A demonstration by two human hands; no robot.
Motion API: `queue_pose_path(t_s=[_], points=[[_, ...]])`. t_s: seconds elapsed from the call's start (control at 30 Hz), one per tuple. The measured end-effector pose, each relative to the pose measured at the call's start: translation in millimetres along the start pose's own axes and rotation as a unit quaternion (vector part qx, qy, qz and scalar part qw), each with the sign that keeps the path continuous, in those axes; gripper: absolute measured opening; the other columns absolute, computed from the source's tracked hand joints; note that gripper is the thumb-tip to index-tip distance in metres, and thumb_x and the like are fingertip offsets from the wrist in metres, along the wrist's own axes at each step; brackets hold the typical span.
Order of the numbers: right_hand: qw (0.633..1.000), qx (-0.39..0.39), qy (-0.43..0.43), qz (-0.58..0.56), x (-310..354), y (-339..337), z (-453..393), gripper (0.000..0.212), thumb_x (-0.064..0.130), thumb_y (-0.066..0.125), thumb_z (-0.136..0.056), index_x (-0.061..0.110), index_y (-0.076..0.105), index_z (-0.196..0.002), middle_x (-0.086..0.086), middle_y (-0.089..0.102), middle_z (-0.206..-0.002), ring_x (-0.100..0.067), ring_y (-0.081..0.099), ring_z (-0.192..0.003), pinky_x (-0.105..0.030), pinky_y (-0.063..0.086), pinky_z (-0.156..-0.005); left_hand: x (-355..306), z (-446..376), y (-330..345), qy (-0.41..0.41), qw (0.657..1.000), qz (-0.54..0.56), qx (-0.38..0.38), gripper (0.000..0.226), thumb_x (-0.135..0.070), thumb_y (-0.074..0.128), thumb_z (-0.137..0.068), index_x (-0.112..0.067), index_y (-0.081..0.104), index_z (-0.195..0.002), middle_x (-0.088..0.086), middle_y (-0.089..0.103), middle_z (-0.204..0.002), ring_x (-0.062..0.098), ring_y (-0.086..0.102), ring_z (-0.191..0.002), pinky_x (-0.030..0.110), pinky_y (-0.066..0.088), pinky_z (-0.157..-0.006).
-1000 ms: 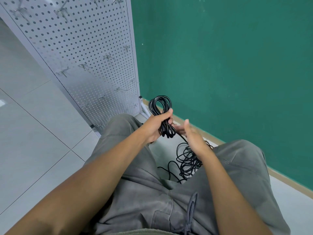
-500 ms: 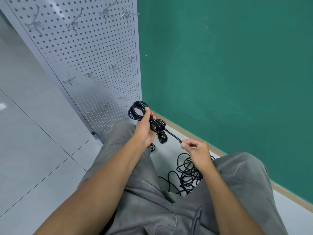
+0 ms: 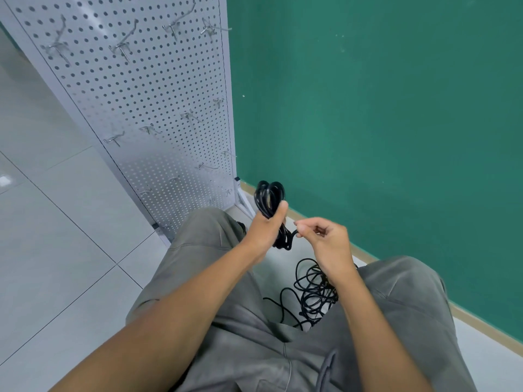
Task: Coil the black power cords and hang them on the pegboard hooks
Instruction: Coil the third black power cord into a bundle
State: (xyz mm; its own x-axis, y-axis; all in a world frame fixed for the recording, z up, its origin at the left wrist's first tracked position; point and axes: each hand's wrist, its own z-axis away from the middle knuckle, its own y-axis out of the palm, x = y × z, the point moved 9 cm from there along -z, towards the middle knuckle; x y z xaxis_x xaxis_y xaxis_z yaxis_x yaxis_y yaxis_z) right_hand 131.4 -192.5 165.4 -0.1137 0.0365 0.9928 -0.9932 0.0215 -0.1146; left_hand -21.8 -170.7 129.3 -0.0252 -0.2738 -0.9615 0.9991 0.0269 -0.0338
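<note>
My left hand [image 3: 264,229] grips a coiled black power cord [image 3: 268,195]; its loops stick up above my thumb and its tail hangs below my fist. My right hand [image 3: 325,239] pinches the cord's loose end close to the coil, just right of my left hand. A tangle of more black cords [image 3: 312,292] lies on the floor between my knees, partly hidden by my right wrist. The white pegboard [image 3: 147,108] stands ahead on the left with several bare metal hooks [image 3: 121,48].
A green wall [image 3: 382,123] runs along the right, with a tan baseboard at the floor. Pale floor tiles [image 3: 56,222] spread out to the left. My knees in grey trousers [image 3: 254,335] fill the lower frame.
My left hand has turned the coil upright and shifted right. My right hand has come up and in toward the coil, shortening the stretch of cord between the two hands.
</note>
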Motion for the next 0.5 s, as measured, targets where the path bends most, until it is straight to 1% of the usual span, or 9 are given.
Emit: queue_pose_path(t_s=[0.07, 0.13, 0.17, 0.23, 0.3, 0.37, 0.4, 0.43, 0.5], points=[[0.999, -0.018, 0.011, -0.025, -2.1, -6.5, -0.1, 0.011, -0.001, 0.074, -0.088, 0.010, 0.072, -0.084, 0.003, 0.073, -0.073, -0.008, 0.068, -0.071, -0.016, 0.054, -0.075, 5.4, 5.7, 17.1, -0.002, 0.998, -0.026, 0.055, 0.053, -0.062, 0.047, -0.101, -0.012, 0.060, -0.090, 0.009, 0.053, -0.082, 0.019, 0.048, -0.079, 0.035, 0.041, -0.077], [0.997, -0.044, 0.031, -0.058, -8.2, -14.7, -0.9, 0.018, 0.000, 0.081, -0.081, 0.011, 0.066, -0.083, 0.000, 0.070, -0.074, -0.010, 0.065, -0.069, -0.020, 0.055, -0.074, 13.7, 11.9, 31.5, -0.028, 0.993, -0.012, 0.111, 0.067, -0.069, 0.043, -0.098, -0.006, 0.065, -0.099, 0.014, 0.064, -0.090, 0.016, 0.057, -0.088, 0.034, 0.046, -0.089], [0.996, -0.052, 0.037, -0.064, -10.4, -17.5, -1.3, 0.023, 0.000, 0.083, -0.079, 0.011, 0.063, -0.084, -0.001, 0.066, -0.076, -0.009, 0.063, -0.066, -0.020, 0.054, -0.071, 16.0, 15.9, 36.6, -0.045, 0.990, 0.001, 0.135, 0.068, -0.066, 0.040, -0.100, -0.004, 0.068, -0.104, 0.011, 0.071, -0.098, 0.009, 0.063, -0.095, 0.029, 0.049, -0.095], [0.996, -0.057, 0.039, -0.064, -12.5, -20.0, -1.6, 0.031, -0.001, 0.085, -0.076, 0.009, 0.057, -0.087, 0.003, 0.058, -0.075, -0.003, 0.055, -0.055, -0.018, 0.049, -0.064, 17.7, 24.7, 44.1, -0.080, 0.980, 0.040, 0.180, 0.057, -0.056, 0.033, -0.106, -0.013, 0.070, -0.115, -0.005, 0.076, -0.109, -0.002, 0.067, -0.106, 0.018, 0.050, -0.094], [0.995, -0.055, 0.036, -0.069, -14.2, -21.1, -1.4, 0.034, -0.002, 0.084, -0.077, 0.007, 0.054, -0.092, 0.011, 0.056, -0.065, -0.001, 0.051, -0.050, -0.018, 0.047, -0.061, 18.0, 31.1, 49.4, -0.105, 0.966, 0.081, 0.222, 0.057, -0.052, 0.029, -0.108, -0.012, 0.066, -0.126, -0.007, 0.075, -0.119, 0.000, 0.066, -0.116, 0.018, 0.050, -0.095], [0.995, -0.045, 0.040, -0.075, -15.4, -20.1, 0.1, 0.035, -0.002, 0.082, -0.079, 0.005, 0.052, -0.095, 0.013, 0.057, -0.055, -0.001, 0.052, -0.049, -0.020, 0.047, -0.063, 17.7, 35.7, 52.6, -0.124, 0.953, 0.110, 0.253, 0.058, -0.048, 0.033, -0.108, -0.005, 0.062, -0.135, 0.000, 0.071, -0.130, 0.010, 0.063, -0.126, 0.025, 0.050, -0.100], [0.995, -0.039, 0.045, -0.077, -16.5, -19.0, 0.7, 0.035, -0.002, 0.082, -0.081, 0.005, 0.051, -0.096, 0.013, 0.058, -0.055, -0.002, 0.053, -0.049, -0.023, 0.048, -0.066, 17.1, 38.3, 53.7, -0.132, 0.947, 0.117, 0.266, 0.057, -0.046, 0.039, -0.106, -0.004, 0.060, -0.137, 0.003, 0.072, -0.129, 0.013, 0.064, -0.124, 0.028, 0.052, -0.100], [0.995, -0.036, 0.050, -0.079, -16.8, -18.3, 1.3, 0.034, -0.001, 0.081, -0.081, 0.006, 0.051, -0.095, 0.012, 0.060, -0.059, -0.004, 0.054, -0.051, -0.027, 0.048, -0.068, 15.6, 40.4, 54.0, -0.139, 0.943, 0.123, 0.276, 0.054, -0.044, 0.045, -0.103, -0.004, 0.060, -0.137, 0.003, 0.075, -0.121, 0.014, 0.068, -0.116, 0.028, 0.054, -0.095], [0.994, -0.040, 0.059, -0.085, -20.0, -18.5, 1.6, 0.030, 0.001, 0.081, -0.082, 0.006, 0.053, -0.093, 0.003, 0.060, -0.075, -0.005, 0.054, -0.055, -0.031, 0.049, -0.072, 15.4, 42.4, 54.2, -0.147, 0.937, 0.133, 0.287, 0.042, -0.032, 0.053, -0.101, -0.003, 0.061, -0.130, -0.002, 0.078, -0.097, 0.009, 0.073, -0.092, 0.025, 0.056, -0.084]])
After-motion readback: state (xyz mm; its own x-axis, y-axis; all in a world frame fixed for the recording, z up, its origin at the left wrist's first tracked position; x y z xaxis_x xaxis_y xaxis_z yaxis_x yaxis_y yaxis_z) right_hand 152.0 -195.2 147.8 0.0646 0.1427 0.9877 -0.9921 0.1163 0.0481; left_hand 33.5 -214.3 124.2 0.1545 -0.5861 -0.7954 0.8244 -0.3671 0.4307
